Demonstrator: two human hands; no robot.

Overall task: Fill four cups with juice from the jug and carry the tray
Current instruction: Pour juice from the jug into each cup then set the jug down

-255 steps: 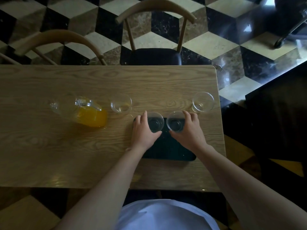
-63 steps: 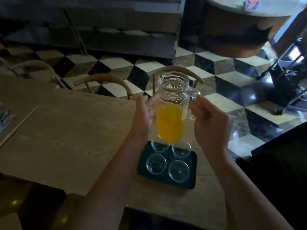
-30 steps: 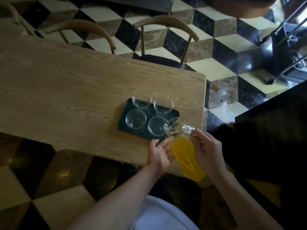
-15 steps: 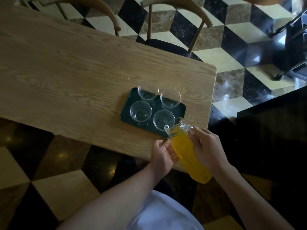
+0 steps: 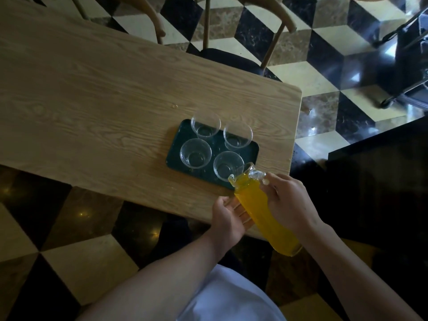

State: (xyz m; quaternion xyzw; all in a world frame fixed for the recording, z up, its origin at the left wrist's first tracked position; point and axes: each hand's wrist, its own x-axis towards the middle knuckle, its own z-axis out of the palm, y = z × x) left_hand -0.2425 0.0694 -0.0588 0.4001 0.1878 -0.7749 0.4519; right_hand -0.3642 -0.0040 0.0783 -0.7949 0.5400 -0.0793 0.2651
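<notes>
A pale wooden bench (image 5: pixel 92 107) runs from the upper left of the frame to the right of centre, over a floor (image 5: pixel 324 72) tiled in black, cream and brown cubes. Two wooden chairs stand along the bench's far edge at the top: one (image 5: pixel 152 22) at top centre-left, the other (image 5: pixel 234 59), with a dark seat, at top centre. A black cabinet-like mass (image 5: pixel 382 177) fills the right edge, and a wheeled frame (image 5: pixel 403 66) shows in the upper right corner.

Near the bench's right end, just right of centre, lies a dark green tray (image 5: pixel 178 135). On it stand four clear cups in two rows: far left (image 5: pixel 205 125), far right (image 5: pixel 237 135), near left (image 5: pixel 195 154), near right (image 5: pixel 228 166). All four look empty. Nothing stands between the jug and the cups.

The jug (image 5: pixel 261 209), full of orange juice, is tilted steeply in the lower right of centre, its base toward the person and its spout directly over the rim of the near right cup. The juice has reached the spout; no stream is visible.

The right hand (image 5: pixel 287 205) has its grip curled tightly around the jug's handle side near the neck. The left hand (image 5: pixel 228 216) has its grip loosely spread, fingers (image 5: pixel 242 214) flat against the jug's lower left side, supporting it from beneath. A white garment (image 5: pixel 231 297) shows at the bottom edge.
</notes>
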